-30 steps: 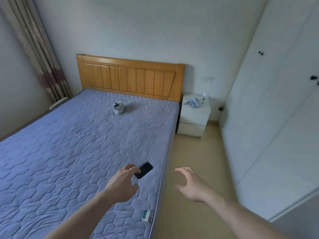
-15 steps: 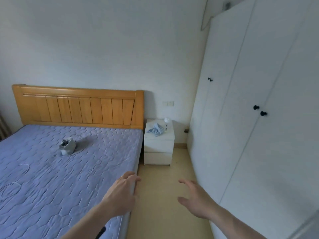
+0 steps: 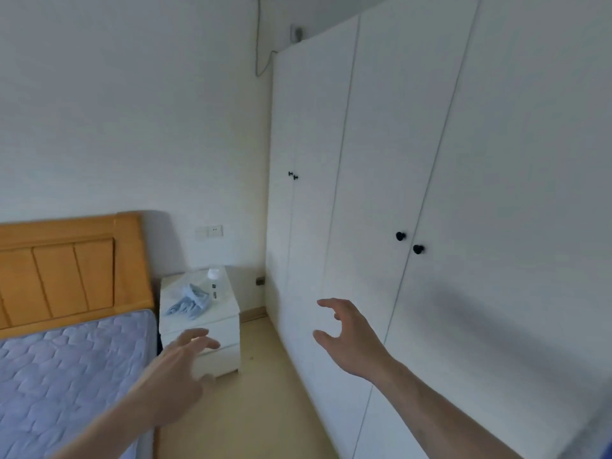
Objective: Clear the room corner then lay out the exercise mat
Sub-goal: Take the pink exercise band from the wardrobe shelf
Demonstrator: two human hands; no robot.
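**Empty Hands Raised in Bedroom Corner**

While both arms reach forward, the left hand (image 3: 180, 367) hangs with fingers spread above the floor (image 3: 261, 392) beside the bed (image 3: 66, 369), and the right hand (image 3: 347, 339) is loosely cupped before the wardrobe (image 3: 381, 144), holding nothing. Beyond, a nightstand (image 3: 212, 329) carries a blue cloth (image 3: 188, 303) and a white bottle (image 3: 214, 284). The exercise mat is out of view.

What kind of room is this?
Most likely a bedroom. There is a bed with a wooden headboard, a small white bedside cabinet next to it, and a tall white wardrobe with black knobs along the right wall.
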